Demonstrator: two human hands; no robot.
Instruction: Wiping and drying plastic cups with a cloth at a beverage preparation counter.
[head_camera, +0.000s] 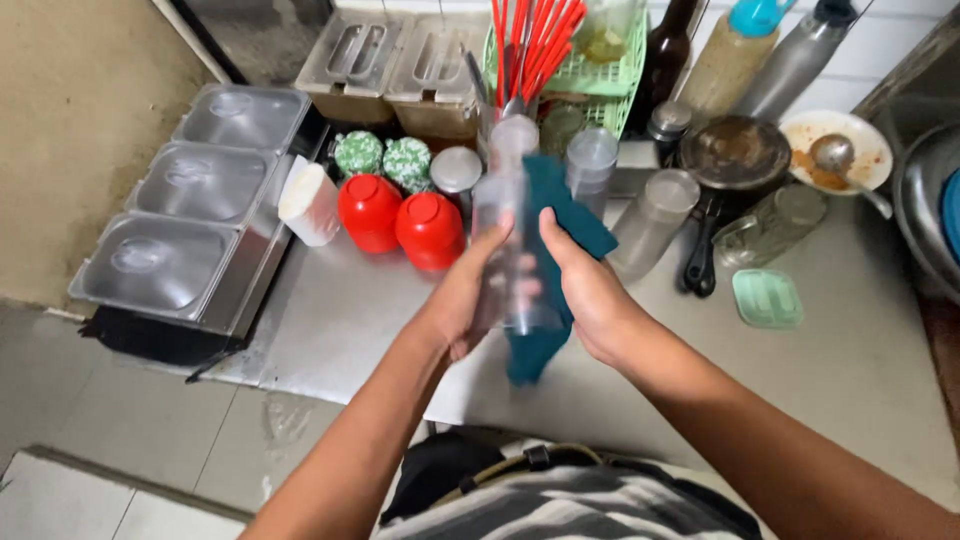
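Left hand (470, 295) fingers wrap the clear tumbler (505, 225) — right hand (585, 285) fingers press teal cloth (545, 270) against it.

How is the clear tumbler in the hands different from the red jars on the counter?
The clear tumbler is see-through, tall and slim; the red jars are opaque, short and round. The tumbler is held above the counter by the left hand, against a teal cloth; the jars stand untouched.
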